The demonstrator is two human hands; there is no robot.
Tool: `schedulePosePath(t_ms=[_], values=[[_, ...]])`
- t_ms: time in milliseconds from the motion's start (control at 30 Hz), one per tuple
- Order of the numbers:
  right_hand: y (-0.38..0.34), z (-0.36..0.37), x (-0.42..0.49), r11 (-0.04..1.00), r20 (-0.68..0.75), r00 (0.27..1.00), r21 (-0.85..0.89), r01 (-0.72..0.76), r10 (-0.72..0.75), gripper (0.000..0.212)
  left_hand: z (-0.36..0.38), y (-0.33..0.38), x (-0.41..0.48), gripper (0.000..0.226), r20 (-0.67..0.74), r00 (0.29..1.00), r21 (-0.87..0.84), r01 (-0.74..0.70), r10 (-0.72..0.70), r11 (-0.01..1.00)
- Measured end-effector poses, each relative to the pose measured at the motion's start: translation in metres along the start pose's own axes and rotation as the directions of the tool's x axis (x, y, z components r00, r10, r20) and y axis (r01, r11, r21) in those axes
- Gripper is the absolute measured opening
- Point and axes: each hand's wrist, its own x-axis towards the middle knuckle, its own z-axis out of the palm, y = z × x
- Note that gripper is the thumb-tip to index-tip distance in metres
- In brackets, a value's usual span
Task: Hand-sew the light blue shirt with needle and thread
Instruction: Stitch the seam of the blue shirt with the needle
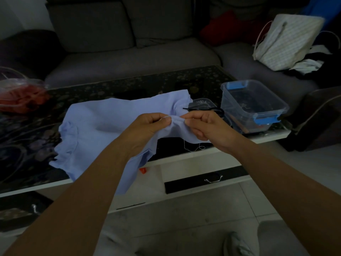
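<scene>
Above table (239,145) edge, we hold shirt (103,122) fold raised for access. Left hand (147,128), fingers curled, pinches fold taut. Right hand (208,126) pinches needle (178,120), point toward fold, likely mid-stitch. Thread (200,147) trails below; shirt's bulk rests on table for support.

No legible text, label, brand, number or sign in dim living-room view. Light blue shirt (103,122): no readable tag or print. Pale bag (287,41) on sofa: fine stripe pattern only, no wording made out. Clear storage box (238,100) with blue clips: no readable marking. Dark tabletop (129,85): ornamental pattern, no lettering.
</scene>
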Motion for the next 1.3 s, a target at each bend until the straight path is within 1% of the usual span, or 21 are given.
schedulePosePath(t_ms=[133,233,300,367,500,567,633,733,833,900,1033,1100,1167,1200,1233,1300], values=[[-0.001,0.000,0.002,0.999,0.023,1.000,0.053,-0.010,0.009,0.023,-0.001,0.000,0.000,0.021,-0.008,0.999,-0.031,-0.032,0.032,0.999],[0.001,-0.001,0.003,0.995,0.029,0.999,0.095,-0.031,0.028,0.024,0.000,0.000,0.001,0.024,-0.039,0.999,0.014,-0.031,0.031,0.999],[0.002,-0.001,0.004,0.992,0.038,0.999,0.120,-0.034,0.030,0.025,0.000,0.000,0.001,0.026,-0.041,0.999,0.015,-0.027,0.027,1.000],[0.003,-0.002,0.004,0.994,0.040,0.999,0.107,-0.027,0.023,0.024,0.001,0.000,0.002,0.026,-0.045,0.999,0.002,-0.020,0.020,1.000],[0.004,-0.001,0.005,1.000,0.021,1.000,0.027,0.003,-0.004,0.018,0.005,0.000,0.003,0.029,-0.047,0.999,-0.056,0.006,-0.008,0.998],[0.004,0.002,0.005,1.000,0.012,1.000,0.022,0.004,-0.004,0.015,0.007,-0.001,0.004,0.033,-0.036,0.999,-0.079,0.018,-0.020,0.997],[0.002,0.005,0.005,0.999,-0.003,1.000,0.038,0.005,-0.005,0.012,0.007,-0.001,0.006,0.035,-0.061,0.998,-0.079,0.026,-0.031,0.997],[0.001,0.005,0.007,0.997,-0.037,0.999,0.081,-0.004,0.007,0.012,0.004,-0.001,0.008,0.032,-0.093,0.995,-0.056,0.022,-0.027,0.998],[0.001,0.007,0.007,0.998,-0.042,0.999,0.070,-0.004,0.007,0.012,0.006,-0.001,0.005,0.022,-0.060,0.998,-0.043,0.005,-0.007,0.999],[0.001,0.010,0.008,0.998,-0.031,0.999,0.060,-0.005,0.006,0.012,0.009,0.000,0.003,0.021,-0.055,0.998,-0.038,-0.011,0.009,0.999],[0.001,0.009,0.010,0.995,-0.006,0.999,0.094,-0.031,0.032,0.016,0.007,0.002,0.005,0.021,-0.142,0.990,-0.077,-0.012,0.001,0.997],[0.000,0.009,0.010,0.993,0.004,1.000,0.111,-0.030,0.030,0.018,0.007,0.002,0.004,0.020,-0.120,0.993,-0.085,0.008,-0.019,0.996],[-0.001,0.012,0.008,0.991,0.057,0.998,0.130,-0.027,0.020,0.012,0.009,0.001,0.003,0.018,-0.081,0.996,-0.086,0.026,-0.033,0.996],[-0.001,0.013,0.008,0.991,0.081,0.997,0.134,-0.026,0.015,0.010,0.011,0.001,0.003,0.017,-0.082,0.996,-0.087,0.033,-0.040,0.996],[-0.001,0.014,0.007,0.991,0.088,0.996,0.130,-0.023,0.011,0.009,0.011,0.001,0.003,0.016,-0.093,0.995,-0.088,0.037,-0.046,0.995],[-0.001,0.013,0.009,0.992,0.058,0.998,0.125,-0.022,0.014,0.011,0.011,0.001,0.004,0.014,-0.107,0.993,-0.080,0.037,-0.045,0.996]])
